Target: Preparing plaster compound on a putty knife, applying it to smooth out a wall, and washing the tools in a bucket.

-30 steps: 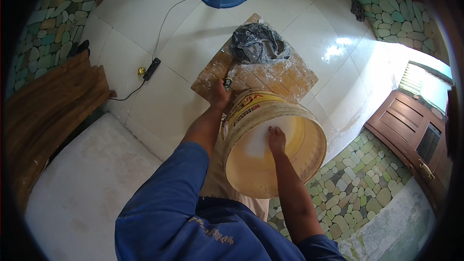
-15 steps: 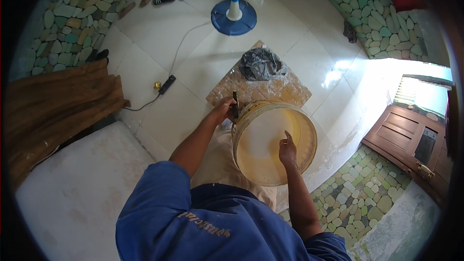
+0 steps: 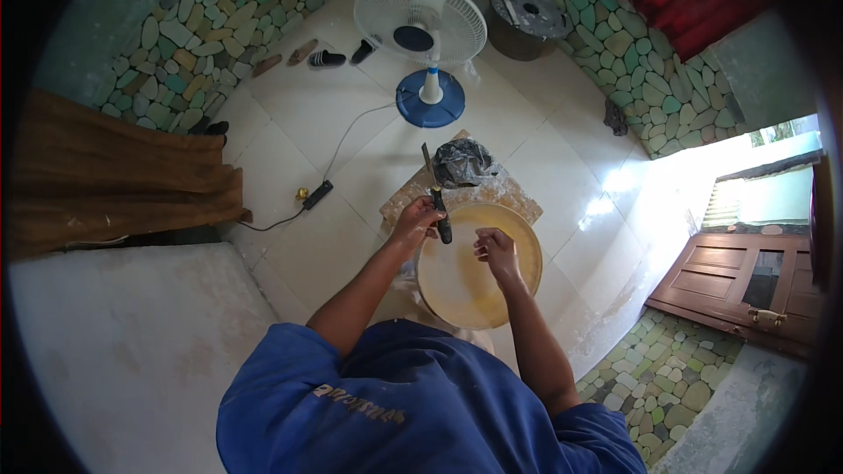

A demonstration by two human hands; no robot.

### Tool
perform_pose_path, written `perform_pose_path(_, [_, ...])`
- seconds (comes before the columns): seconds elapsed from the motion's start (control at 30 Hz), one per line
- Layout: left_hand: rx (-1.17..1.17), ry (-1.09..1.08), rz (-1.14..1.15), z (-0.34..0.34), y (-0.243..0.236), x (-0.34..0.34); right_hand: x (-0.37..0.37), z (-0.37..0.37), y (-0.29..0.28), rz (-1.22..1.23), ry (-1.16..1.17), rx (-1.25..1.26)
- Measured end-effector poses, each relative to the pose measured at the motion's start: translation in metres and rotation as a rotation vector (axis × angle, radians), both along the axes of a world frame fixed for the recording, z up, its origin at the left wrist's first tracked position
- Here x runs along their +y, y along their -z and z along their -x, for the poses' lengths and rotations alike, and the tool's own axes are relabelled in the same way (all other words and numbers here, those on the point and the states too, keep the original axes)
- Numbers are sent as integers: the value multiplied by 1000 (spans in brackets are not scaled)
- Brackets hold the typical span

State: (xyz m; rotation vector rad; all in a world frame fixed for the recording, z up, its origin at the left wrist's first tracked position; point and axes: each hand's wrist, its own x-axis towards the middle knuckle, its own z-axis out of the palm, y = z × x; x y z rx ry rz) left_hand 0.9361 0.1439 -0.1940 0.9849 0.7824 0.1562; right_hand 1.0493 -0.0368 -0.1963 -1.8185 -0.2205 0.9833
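Observation:
My left hand (image 3: 416, 226) grips the black handle (image 3: 441, 216) of a narrow-bladed knife, its thin blade (image 3: 428, 163) pointing away from me. Below it, in front of my body, is a round, drum-like shell (image 3: 465, 294) with a pale yellow inside and a raised rim. Over the right part of this shell hovers my right hand (image 3: 499, 256), its fingers loosely bent and apart; I see nothing in them. A dusty brown square board (image 3: 408, 202) lies beyond the shell, bearing a crumpled black plastic bag (image 3: 464, 163).
A standing fan (image 3: 430, 98) with a blue base is farther off, its cord running to a black power strip (image 3: 318, 195). Sandals (image 3: 327, 59) lie far left. A round metal container (image 3: 527, 22) stands at the back, a brown cloth (image 3: 123, 180) at left, a wooden door (image 3: 720, 276) at right.
My left hand has turned the knife and brought it right, over the shell's edge. My right hand has risen from inside the shell, its pointing finger now bent. The view has tilted up.

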Motion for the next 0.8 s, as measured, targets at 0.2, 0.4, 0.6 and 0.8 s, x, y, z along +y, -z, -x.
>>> perform_pose_path(0.2, [-232, 112, 289, -1, -39, -100, -61, -9, -72, -137, -75, 38])
perform_pose_path(0.4, [-166, 103, 269, 18, -79, -180, -129, 9, -105, -118, -276, -212])
perform_pose_path(0.6, [-111, 195, 271, 86, -112, -257, -191, 71, -116, -145, -366, -235])
perform_pose_path(0.8, [240, 217, -81, 195, -137, -341, -273, 117, -124, 119, -661, -329])
